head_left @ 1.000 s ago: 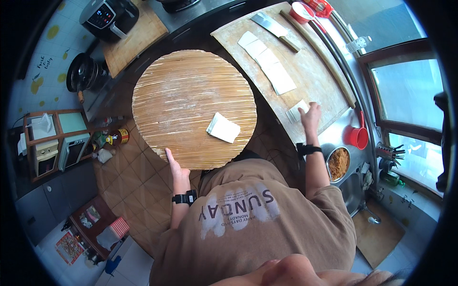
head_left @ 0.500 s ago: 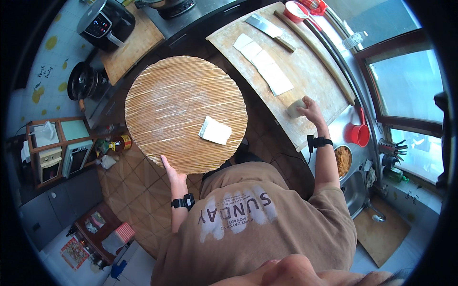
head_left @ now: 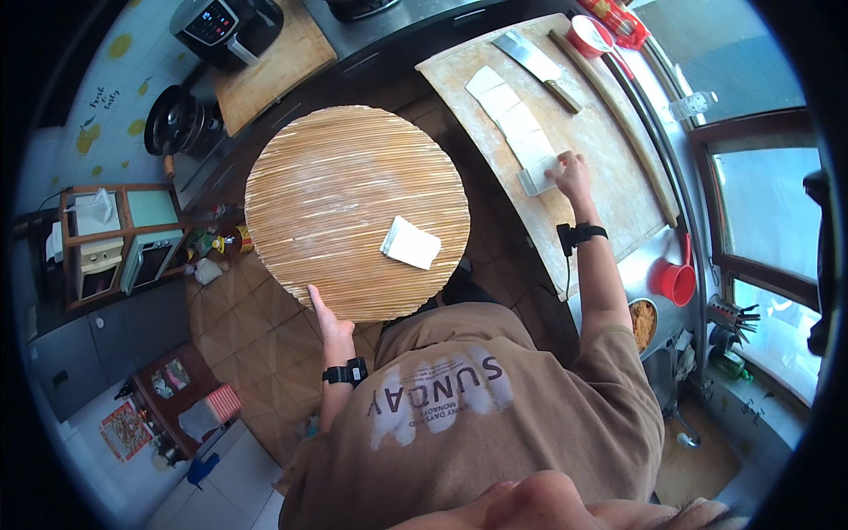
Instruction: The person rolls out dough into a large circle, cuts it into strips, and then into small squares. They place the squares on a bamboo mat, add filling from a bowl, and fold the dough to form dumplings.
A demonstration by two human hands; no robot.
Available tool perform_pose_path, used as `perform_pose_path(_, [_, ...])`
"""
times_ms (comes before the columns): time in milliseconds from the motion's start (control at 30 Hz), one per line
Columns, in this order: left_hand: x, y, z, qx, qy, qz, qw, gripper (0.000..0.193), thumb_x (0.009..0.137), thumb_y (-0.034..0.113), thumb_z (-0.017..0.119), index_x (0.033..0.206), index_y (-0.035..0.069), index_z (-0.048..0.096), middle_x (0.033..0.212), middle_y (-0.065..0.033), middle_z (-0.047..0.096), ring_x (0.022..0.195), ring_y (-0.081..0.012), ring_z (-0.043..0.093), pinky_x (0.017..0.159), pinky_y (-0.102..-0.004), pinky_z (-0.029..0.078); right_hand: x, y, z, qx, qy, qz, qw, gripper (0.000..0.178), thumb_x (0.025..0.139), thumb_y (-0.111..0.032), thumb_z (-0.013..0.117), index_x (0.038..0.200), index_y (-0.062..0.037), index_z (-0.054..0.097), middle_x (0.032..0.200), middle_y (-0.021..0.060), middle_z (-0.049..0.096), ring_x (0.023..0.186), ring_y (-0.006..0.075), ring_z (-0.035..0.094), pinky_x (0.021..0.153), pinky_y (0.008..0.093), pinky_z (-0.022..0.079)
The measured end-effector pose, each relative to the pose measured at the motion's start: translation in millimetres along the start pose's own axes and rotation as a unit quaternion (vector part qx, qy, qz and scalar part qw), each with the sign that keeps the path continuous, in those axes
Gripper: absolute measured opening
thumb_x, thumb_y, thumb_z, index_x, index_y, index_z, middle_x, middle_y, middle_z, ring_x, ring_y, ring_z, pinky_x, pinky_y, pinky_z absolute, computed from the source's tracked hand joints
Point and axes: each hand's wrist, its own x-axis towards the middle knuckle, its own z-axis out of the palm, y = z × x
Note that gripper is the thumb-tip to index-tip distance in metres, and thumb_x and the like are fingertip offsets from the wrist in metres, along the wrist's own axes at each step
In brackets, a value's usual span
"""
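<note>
My left hand point(head_left: 333, 327) grips the near edge of a round tray point(head_left: 344, 177) made of thin stalks, holding it level. A small stack of pale dough sheets point(head_left: 412, 245) lies on the tray's near right part. Over the floured wooden board point(head_left: 601, 212) on the right, my right hand point(head_left: 572, 174) pinches the edge of a dough sheet point(head_left: 535, 177). That sheet is at the near end of a row of overlapping white dough sheets point(head_left: 508, 110). My fingertips partly hide its corner.
On the board lie a cleaver point(head_left: 528, 60) and a long rolling pin point(head_left: 618, 128). A red ladle point(head_left: 677, 281) and a bowl of orange-brown filling point(head_left: 643, 322) stand right of it. An air fryer point(head_left: 225, 31) is at the far left, near a black pan point(head_left: 175, 124).
My right hand has moved away from my body with the dough sheet, from bare board to the row's near end. The view has shifted slightly; my left hand still holds the tray.
</note>
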Motion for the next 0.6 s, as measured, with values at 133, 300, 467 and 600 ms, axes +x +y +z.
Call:
perform_pose_path(133, [3, -7, -1, -0.002, -0.018, 0.003, 1.000, 0.092, 0.106, 0.079, 0.067, 0.170, 0.013, 0.055, 0.171, -0.0109, 0.058, 0.154, -0.0353, 0.056, 0.125, -0.0601, 0.047, 4, 1, -3, 0.010, -0.059, 0.070, 0.996, 0.074, 0.078, -0.049, 0.104, 0.122, 0.0043, 0.077, 0.123, 0.0231, 0.080, 0.116, 0.0357, 0.077, 0.102, 0.0456, 0.061])
perform_pose_path(300, [9, -9, 4, -0.013, -0.040, -0.004, 0.999, 0.092, 0.107, 0.078, 0.066, 0.169, 0.011, 0.055, 0.170, -0.0116, 0.059, 0.153, -0.0352, 0.056, 0.127, -0.0576, 0.046, 13, -1, -6, 0.063, -0.153, 0.074, 0.983, 0.050, 0.080, -0.040, 0.100, 0.106, -0.0003, 0.085, 0.111, 0.0226, 0.085, 0.102, 0.0321, 0.083, 0.092, 0.0459, 0.062])
perform_pose_path(467, [8, -9, 17, -0.004, -0.071, 0.009, 0.997, 0.092, 0.110, 0.077, 0.063, 0.170, 0.008, 0.053, 0.173, -0.0120, 0.057, 0.155, -0.0328, 0.055, 0.128, -0.0524, 0.045, -12, -29, -34, 0.132, -0.150, -0.030, 0.979, 0.042, 0.087, -0.024, 0.096, 0.114, -0.0001, 0.076, 0.104, 0.0151, 0.080, 0.100, 0.0238, 0.078, 0.089, 0.0423, 0.062])
perform_pose_path(600, [11, -3, 25, 0.008, -0.083, -0.002, 0.996, 0.091, 0.111, 0.075, 0.061, 0.171, 0.007, 0.052, 0.173, -0.0128, 0.057, 0.155, -0.0326, 0.055, 0.128, -0.0522, 0.046, -43, -89, -94, 0.156, -0.282, -0.148, 0.935, 0.042, 0.090, -0.014, 0.095, 0.125, -0.0022, 0.074, 0.108, 0.0107, 0.078, 0.107, 0.0207, 0.075, 0.093, 0.0399, 0.061])
